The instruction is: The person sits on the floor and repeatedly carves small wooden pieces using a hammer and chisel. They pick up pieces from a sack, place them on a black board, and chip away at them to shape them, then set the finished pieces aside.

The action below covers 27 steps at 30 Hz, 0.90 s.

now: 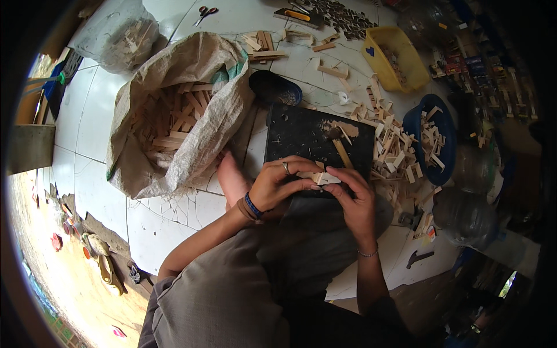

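Above my lap, my left hand (284,182) and my right hand (354,197) pinch a small pale wooden piece (329,178) from both sides. It looks like a little block or frame of thin wood; my fingers cover part of it. Just beyond lies a dark flat board (296,136) with sawdust on it. On that board rests a hammer (342,153) with a wooden handle. To the right of the board is a heap of small wooden pieces (397,153), many joined at right angles.
A woven sack (226,116) full of wood strips stands at left, behind it a clear plastic bag (119,37). A blue basin (449,130) and a yellow tub (400,78) stand at right. Scissors (204,14) lie far off; a second hammer (419,259) lies at lower right.
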Each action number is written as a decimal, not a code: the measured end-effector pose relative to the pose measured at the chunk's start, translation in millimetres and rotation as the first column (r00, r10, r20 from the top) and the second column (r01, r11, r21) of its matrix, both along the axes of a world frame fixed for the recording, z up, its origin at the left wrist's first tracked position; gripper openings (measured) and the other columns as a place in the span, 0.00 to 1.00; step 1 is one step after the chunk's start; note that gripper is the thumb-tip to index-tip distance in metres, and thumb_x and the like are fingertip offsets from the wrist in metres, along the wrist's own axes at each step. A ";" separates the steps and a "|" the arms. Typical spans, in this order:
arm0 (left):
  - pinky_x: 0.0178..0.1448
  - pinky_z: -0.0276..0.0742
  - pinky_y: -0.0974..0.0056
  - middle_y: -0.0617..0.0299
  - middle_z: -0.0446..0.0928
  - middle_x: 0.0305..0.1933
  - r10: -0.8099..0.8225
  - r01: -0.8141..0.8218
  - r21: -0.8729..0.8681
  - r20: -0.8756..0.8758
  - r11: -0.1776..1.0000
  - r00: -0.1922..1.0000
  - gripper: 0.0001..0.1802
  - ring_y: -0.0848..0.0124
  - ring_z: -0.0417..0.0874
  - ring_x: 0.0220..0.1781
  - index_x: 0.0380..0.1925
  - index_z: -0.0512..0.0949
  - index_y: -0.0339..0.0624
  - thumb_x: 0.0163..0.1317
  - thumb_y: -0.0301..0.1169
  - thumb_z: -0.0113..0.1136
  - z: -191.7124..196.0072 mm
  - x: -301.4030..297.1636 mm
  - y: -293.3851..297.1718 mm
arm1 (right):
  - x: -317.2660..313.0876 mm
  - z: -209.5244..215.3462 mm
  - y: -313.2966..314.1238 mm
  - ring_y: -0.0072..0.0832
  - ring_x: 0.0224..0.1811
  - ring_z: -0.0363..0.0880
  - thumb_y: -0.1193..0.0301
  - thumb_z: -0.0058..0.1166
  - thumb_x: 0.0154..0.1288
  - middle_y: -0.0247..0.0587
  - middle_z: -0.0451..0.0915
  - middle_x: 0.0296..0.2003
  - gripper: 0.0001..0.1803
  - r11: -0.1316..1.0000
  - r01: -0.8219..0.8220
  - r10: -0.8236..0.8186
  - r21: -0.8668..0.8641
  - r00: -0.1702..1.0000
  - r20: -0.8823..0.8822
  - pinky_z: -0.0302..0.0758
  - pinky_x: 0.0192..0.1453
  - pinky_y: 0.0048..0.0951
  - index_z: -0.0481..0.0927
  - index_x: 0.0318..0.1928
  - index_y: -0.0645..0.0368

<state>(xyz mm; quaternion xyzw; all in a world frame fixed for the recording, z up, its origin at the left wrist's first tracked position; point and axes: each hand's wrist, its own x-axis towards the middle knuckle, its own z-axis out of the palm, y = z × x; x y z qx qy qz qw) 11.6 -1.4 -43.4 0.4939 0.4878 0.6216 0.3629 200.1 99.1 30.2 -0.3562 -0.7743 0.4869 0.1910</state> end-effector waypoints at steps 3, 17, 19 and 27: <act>0.58 0.82 0.60 0.54 0.86 0.53 0.002 -0.002 0.003 0.015 1.000 1.000 0.15 0.59 0.87 0.55 0.50 0.85 0.38 0.63 0.28 0.71 -0.3 -0.8 0.0 | -2.0 -3.3 -2.1 0.24 0.49 0.83 0.77 0.68 0.65 0.36 0.86 0.50 0.19 1.000 -0.002 0.003 0.014 1.000 -0.011 0.76 0.47 0.24 0.87 0.57 0.55; 0.57 0.82 0.60 0.54 0.86 0.51 0.012 -0.013 0.020 0.042 1.000 0.999 0.16 0.61 0.87 0.53 0.51 0.86 0.36 0.63 0.25 0.71 -1.0 1.7 0.4 | -2.8 -4.0 -0.5 0.25 0.51 0.83 0.77 0.67 0.66 0.39 0.84 0.51 0.20 1.000 -0.002 0.002 -0.003 1.000 0.003 0.80 0.52 0.26 0.87 0.58 0.54; 0.57 0.82 0.60 0.54 0.86 0.51 0.012 -0.013 0.019 0.050 1.000 0.999 0.16 0.62 0.87 0.54 0.51 0.85 0.36 0.64 0.25 0.71 -1.2 2.1 0.4 | -3.0 -3.8 0.0 0.25 0.52 0.83 0.77 0.67 0.66 0.39 0.83 0.51 0.20 1.000 -0.011 0.011 0.015 1.000 0.004 0.80 0.52 0.26 0.87 0.58 0.54; 0.58 0.82 0.61 0.54 0.86 0.52 0.016 -0.016 0.025 0.024 1.000 1.000 0.16 0.62 0.87 0.53 0.51 0.85 0.37 0.64 0.26 0.71 -1.4 1.8 1.1 | -2.7 -2.1 0.8 0.26 0.51 0.83 0.76 0.67 0.66 0.39 0.83 0.50 0.19 1.000 -0.013 0.012 0.029 0.999 0.048 0.81 0.52 0.27 0.87 0.58 0.53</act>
